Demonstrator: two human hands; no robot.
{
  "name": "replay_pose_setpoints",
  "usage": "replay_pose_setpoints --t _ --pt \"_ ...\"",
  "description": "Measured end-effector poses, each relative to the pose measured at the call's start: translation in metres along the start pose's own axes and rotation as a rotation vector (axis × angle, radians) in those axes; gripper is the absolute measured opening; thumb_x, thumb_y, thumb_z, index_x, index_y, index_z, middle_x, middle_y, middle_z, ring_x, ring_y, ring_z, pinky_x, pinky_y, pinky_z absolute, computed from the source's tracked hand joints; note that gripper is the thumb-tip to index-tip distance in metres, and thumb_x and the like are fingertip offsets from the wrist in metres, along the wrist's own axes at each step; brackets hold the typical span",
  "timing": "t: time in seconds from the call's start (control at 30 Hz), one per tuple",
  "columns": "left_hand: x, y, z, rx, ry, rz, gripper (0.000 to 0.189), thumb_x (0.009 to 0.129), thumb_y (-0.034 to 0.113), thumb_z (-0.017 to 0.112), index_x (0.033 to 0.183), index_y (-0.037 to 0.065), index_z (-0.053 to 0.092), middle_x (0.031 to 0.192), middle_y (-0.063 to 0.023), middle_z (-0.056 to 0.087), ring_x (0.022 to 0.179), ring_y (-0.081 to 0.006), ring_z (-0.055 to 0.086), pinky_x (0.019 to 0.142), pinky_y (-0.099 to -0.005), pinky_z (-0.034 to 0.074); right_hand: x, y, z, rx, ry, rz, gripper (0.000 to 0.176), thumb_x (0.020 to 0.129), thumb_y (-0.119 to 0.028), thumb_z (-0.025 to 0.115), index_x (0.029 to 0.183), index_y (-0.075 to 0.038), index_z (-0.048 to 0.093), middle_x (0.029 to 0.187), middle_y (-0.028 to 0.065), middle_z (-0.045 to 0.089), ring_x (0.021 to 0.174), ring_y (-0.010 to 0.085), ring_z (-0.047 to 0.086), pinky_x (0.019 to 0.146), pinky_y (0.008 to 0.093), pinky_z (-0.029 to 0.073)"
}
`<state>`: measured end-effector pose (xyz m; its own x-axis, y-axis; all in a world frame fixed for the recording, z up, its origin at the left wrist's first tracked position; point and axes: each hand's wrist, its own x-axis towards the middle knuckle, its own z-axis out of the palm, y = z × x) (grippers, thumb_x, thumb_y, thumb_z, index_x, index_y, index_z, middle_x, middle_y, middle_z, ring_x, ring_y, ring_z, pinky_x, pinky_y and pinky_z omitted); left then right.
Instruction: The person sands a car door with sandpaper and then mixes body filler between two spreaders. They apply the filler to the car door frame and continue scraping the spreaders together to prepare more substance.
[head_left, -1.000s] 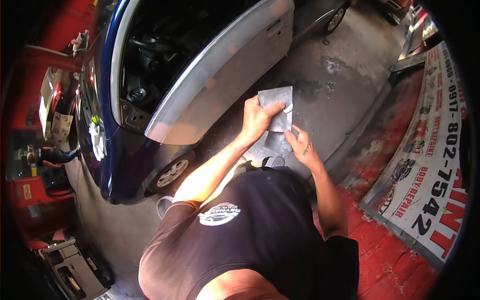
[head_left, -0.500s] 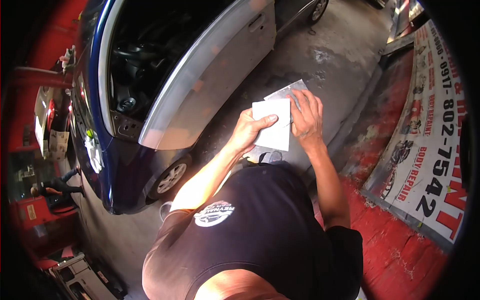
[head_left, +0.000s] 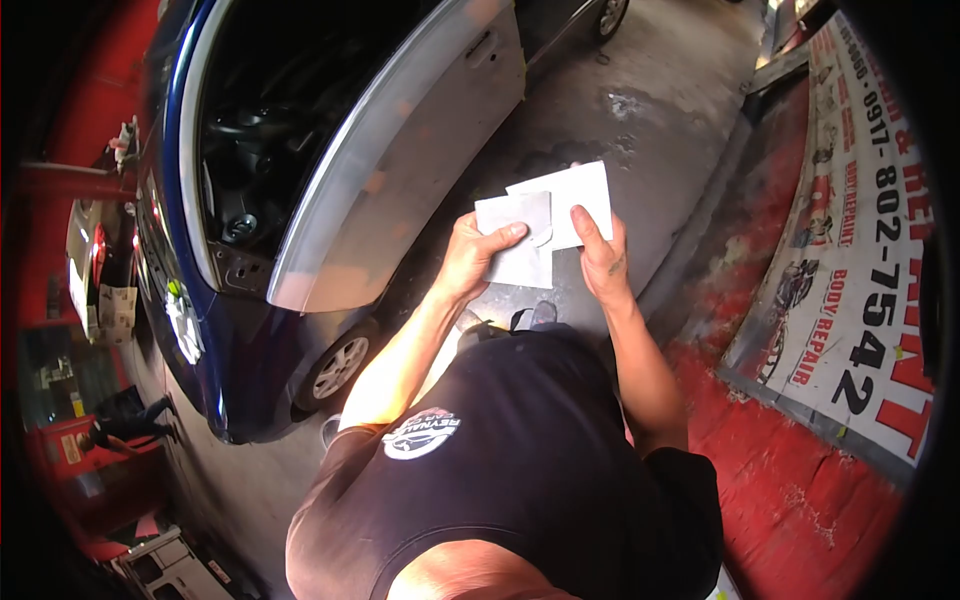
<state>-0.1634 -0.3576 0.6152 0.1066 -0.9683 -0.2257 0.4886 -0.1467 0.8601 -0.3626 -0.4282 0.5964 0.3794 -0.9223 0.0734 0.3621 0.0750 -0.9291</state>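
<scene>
My left hand (head_left: 470, 258) pinches a pale, squarish folded sheet (head_left: 515, 266) between thumb and fingers, its thumb lying flat across the front. In my right hand (head_left: 606, 258) is a second sheet (head_left: 570, 190), bright white, gripped with the thumb on top and the fingers behind. The two sheets overlap at their inner edges in front of my chest. Beyond my left hand stands a dark blue car (head_left: 260, 370) with a dull grey, patchy door panel (head_left: 400, 150).
A printed banner (head_left: 815, 340) lines the right side beside a red surface (head_left: 780, 500). The car's front wheel (head_left: 340, 370) is at my left. A person (head_left: 130, 425) is at the far left, near another car (head_left: 95, 260). Concrete floor (head_left: 600, 130) runs ahead.
My right hand has turned its sheet from the grey face to the white one and shifted its thumb to the front. My left hand has moved slightly left.
</scene>
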Motion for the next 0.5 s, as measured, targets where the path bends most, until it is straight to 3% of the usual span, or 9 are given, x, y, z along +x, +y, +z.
replay_pose_setpoints --t 0.03,0.07,0.1,0.17,0.2,0.23,0.3,0.33,0.5 --pt "0.001 -0.002 -0.002 0.004 -0.014 -0.004 0.034 0.09 0.012 0.084 0.118 -0.003 0.073 0.102 -0.0102 0.078 0.09 -0.0182 0.076 0.086 -0.0345 0.061 0.0 -0.005 -0.005 -0.253 -0.04 -0.094 0.058 0.108 -0.033 0.065 0.151 0.003 0.051 0.14 0.0134 0.063 0.129 0.0238 0.062 0.113 0.0395 0.046" --pt "0.002 -0.004 -0.005 -0.055 0.02 0.03 0.036 0.09 0.012 0.083 0.12 -0.003 0.072 0.104 -0.0105 0.078 0.09 -0.019 0.076 0.086 -0.0351 0.061 -0.002 -0.022 0.004 -0.352 0.044 -0.271 0.055 0.108 -0.033 0.064 0.148 0.003 0.053 0.136 0.015 0.065 0.125 0.0227 0.063 0.109 0.04 0.049" --pt "0.004 -0.005 -0.01 -0.116 0.054 0.065 0.037 0.091 0.012 0.083 0.123 -0.003 0.07 0.105 -0.0108 0.078 0.09 -0.0199 0.076 0.086 -0.0356 0.062 -0.001 -0.022 -0.004 -0.357 0.059 -0.282 0.055 0.108 -0.033 0.064 0.148 0.003 0.053 0.136 0.015 0.065 0.125 0.0227 0.063 0.109 0.04 0.049" --pt "0.008 0.001 -0.022 -0.179 0.061 0.114 0.038 0.094 0.011 0.079 0.127 -0.001 0.068 0.11 -0.0128 0.078 0.096 -0.0215 0.077 0.089 -0.0361 0.063 -0.002 -0.023 -0.027 -0.128 0.027 -0.282 0.046 0.11 -0.037 0.058 0.137 0.0 0.058 0.131 0.0172 0.066 0.122 0.0263 0.064 0.107 0.0451 0.051" --pt "0.008 0.003 -0.025 -0.173 0.094 0.117 0.037 0.094 0.011 0.079 0.128 -0.001 0.068 0.11 -0.0127 0.078 0.097 -0.0215 0.077 0.089 -0.036 0.063 -0.003 -0.025 -0.028 0.075 0.04 -0.22 0.031 0.109 -0.034 0.057 0.118 -0.004 0.061 0.121 0.0176 0.067 0.114 0.0294 0.066 0.101 0.0497 0.054" --pt "0.008 0.002 -0.027 -0.166 0.128 0.117 0.037 0.095 0.011 0.078 0.128 -0.001 0.068 0.111 -0.0126 0.078 0.098 -0.0215 0.078 0.09 -0.0358 0.063 -0.004 -0.031 -0.029 0.068 0.051 -0.215 0.031 0.109 -0.034 0.057 0.118 -0.004 0.061 0.121 0.0176 0.067 0.114 0.0294 0.066 0.101 0.0497 0.054" --pt "0.008 0.0 -0.026 -0.187 0.134 0.105 0.035 0.096 0.011 0.077 0.128 -0.001 0.068 0.113 -0.0126 0.078 0.098 -0.0215 0.077 0.091 -0.036 0.063 -0.002 -0.044 -0.029 0.671 -0.194 -0.067 0.02 0.105 -0.029 0.061 0.106 -0.008 0.06 0.114 0.0165 0.066 0.104 0.0301 0.066 0.097 0.0493 0.054" --pt "0.007 -0.001 -0.023 -0.201 0.128 0.092 0.035 0.096 0.011 0.077 0.128 -0.001 0.068 0.113 -0.0125 0.078 0.098 -0.0214 0.077 0.091 -0.0358 0.063 -0.002 -0.052 -0.023 0.771 -0.227 -0.035 0.019 0.102 -0.028 0.063 0.1 -0.011 0.058 0.108 0.0145 0.064 0.097 0.0296 0.064 0.09 0.0473 0.054" --pt "-0.001 0.0 -0.009 -0.216 0.076 0.07 0.035 0.097 0.011 0.077 0.128 -0.001 0.068 0.112 -0.0123 0.078 0.098 -0.0208 0.077 0.09 -0.0353 0.063 0.001 -0.044 -0.024 0.823 -0.223 0.038 0.024 0.101 -0.03 0.065 0.088 -0.013 0.054 0.093 0.0083 0.061 0.081 0.0215 0.059 0.084 0.0443 0.051"
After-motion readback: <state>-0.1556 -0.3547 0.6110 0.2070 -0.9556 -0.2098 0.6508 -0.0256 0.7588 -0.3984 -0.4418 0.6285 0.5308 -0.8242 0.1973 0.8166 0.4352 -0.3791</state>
